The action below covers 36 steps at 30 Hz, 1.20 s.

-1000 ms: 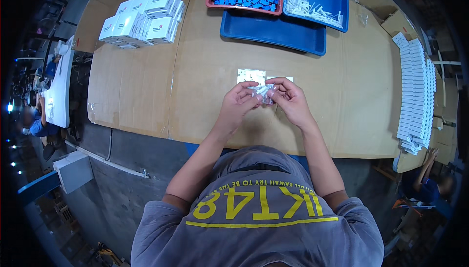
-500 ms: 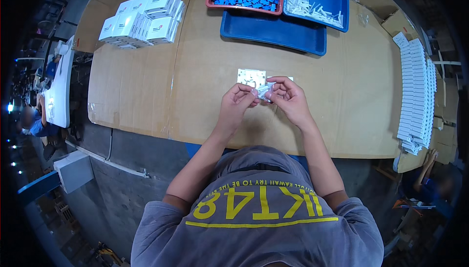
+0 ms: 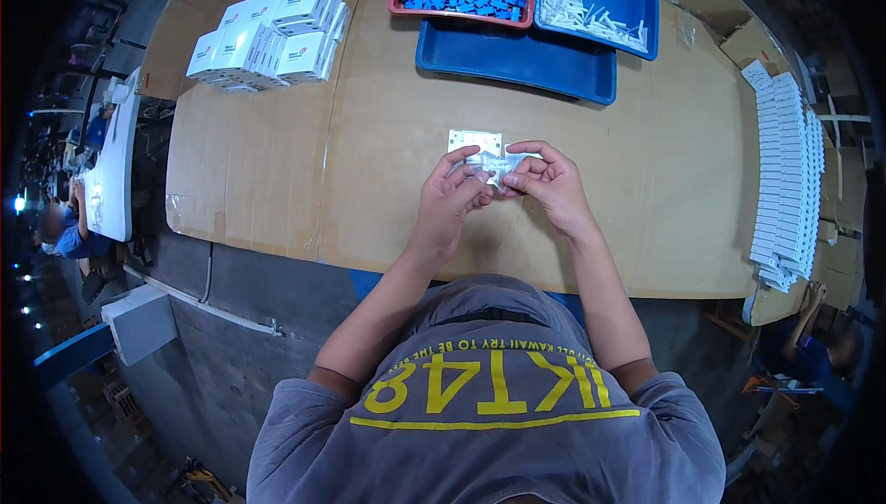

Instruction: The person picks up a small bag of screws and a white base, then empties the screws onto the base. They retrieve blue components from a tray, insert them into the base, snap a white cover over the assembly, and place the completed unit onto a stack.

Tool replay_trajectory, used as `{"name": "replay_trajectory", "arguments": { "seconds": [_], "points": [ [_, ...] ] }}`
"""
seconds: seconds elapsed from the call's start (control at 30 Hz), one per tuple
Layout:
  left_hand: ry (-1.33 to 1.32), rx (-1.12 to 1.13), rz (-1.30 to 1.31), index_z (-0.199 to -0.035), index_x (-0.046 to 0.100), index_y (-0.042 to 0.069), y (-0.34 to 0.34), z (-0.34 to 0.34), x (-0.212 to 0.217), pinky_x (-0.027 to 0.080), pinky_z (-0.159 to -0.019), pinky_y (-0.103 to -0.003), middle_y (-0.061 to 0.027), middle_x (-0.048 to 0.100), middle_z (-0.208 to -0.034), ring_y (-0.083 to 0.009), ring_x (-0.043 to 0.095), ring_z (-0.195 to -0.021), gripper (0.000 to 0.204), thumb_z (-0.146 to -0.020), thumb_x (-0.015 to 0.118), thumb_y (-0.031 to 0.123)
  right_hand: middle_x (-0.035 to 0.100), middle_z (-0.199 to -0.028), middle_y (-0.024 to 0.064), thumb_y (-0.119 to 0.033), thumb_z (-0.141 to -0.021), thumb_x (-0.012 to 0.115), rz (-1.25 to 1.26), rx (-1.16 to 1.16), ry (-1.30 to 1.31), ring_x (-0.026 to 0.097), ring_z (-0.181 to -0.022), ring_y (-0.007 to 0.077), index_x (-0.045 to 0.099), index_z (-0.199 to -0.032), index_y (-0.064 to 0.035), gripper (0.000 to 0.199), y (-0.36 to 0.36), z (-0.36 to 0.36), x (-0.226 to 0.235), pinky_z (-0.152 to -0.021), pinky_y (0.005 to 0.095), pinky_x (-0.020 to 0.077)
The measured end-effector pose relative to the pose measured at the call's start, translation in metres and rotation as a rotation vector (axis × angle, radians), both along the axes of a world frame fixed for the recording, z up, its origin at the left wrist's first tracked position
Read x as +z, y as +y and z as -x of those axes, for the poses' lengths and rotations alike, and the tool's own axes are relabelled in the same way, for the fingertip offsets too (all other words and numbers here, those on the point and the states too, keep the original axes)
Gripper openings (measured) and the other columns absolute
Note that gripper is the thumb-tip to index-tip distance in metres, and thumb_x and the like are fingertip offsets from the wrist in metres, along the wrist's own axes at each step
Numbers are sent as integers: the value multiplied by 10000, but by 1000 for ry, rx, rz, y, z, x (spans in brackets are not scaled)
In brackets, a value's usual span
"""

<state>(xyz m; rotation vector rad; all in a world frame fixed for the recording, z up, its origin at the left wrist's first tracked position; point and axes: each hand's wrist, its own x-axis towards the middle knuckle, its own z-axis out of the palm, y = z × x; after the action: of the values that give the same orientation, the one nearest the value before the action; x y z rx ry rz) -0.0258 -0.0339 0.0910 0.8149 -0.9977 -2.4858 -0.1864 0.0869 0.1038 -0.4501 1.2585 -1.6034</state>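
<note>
A small clear plastic bag [image 3: 495, 163], with something whitish in it, is stretched between my two hands above the table. My left hand [image 3: 447, 201] pinches its left side, the index finger reaching forward along it. The right side is gripped between the thumb and fingers of my right hand [image 3: 556, 194]. Just beyond my fingers lies an open white piece [image 3: 474, 138], flat on the cardboard; its near part is hidden by the bag and my hands.
Stacked white boxes [image 3: 242, 45] stand at the far left. At the back are a red tray [image 3: 464, 17] of blue clips, a blue tray [image 3: 652, 6] of white sticks and another blue tray [image 3: 515, 66]. Long stacks of white boxes [image 3: 781, 176] line the right edge.
The bag is spread wider between my hands. My left index finger has lifted and stretched forward, and the right fingers have shifted slightly.
</note>
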Motion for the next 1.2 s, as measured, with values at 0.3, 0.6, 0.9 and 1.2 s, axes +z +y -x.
{"name": "replay_trajectory", "arguments": {
  "seconds": [0.3, 0.6, 0.9, 1.2],
  "points": [
    [-96, 145, -30, -1127, 659, 62, 1, 1, -7, 544, -765, -252, -34, 716, -1016, -96, 659, -845, 138, -1044, 671, 171, 727, -921, 74, 33, -940, 732, -11, 7, 137, 707, -877, 125, 617, -1248, 32, 328, -1, -1, -9, -805, 266, 582],
    [-93, 176, 258, -1123, 650, 22, -2, 1, -11, 528, -766, -249, -52, 714, -1015, -91, 667, -872, 152, -1062, 642, 161, 729, -1015, 94, 3, -959, 727, -31, 13, 175, 708, -914, 135, 635, -1164, 17, 225, -2, -13, -13, -809, 268, 588],
    [-56, 236, 266, -1136, 637, -13, -3, 4, 0, 523, -789, -237, -65, 718, -1010, -87, 664, -885, 115, -1034, 628, 41, 711, -1027, 87, 5, -989, 682, -21, 13, 64, 701, -938, 145, 654, -1105, 28, 121, 1, -10, -14, -843, 279, 605],
    [-32, 229, 293, -1123, 631, -20, 0, 1, -10, 550, -814, -239, -56, 698, -999, -89, 661, -900, 115, -1015, 652, 16, 708, -992, 38, 10, -925, 749, -97, 82, 292, 677, -949, 101, 673, -1110, 12, 200, -1, -14, -18, -855, 263, 568]
  ]
}}
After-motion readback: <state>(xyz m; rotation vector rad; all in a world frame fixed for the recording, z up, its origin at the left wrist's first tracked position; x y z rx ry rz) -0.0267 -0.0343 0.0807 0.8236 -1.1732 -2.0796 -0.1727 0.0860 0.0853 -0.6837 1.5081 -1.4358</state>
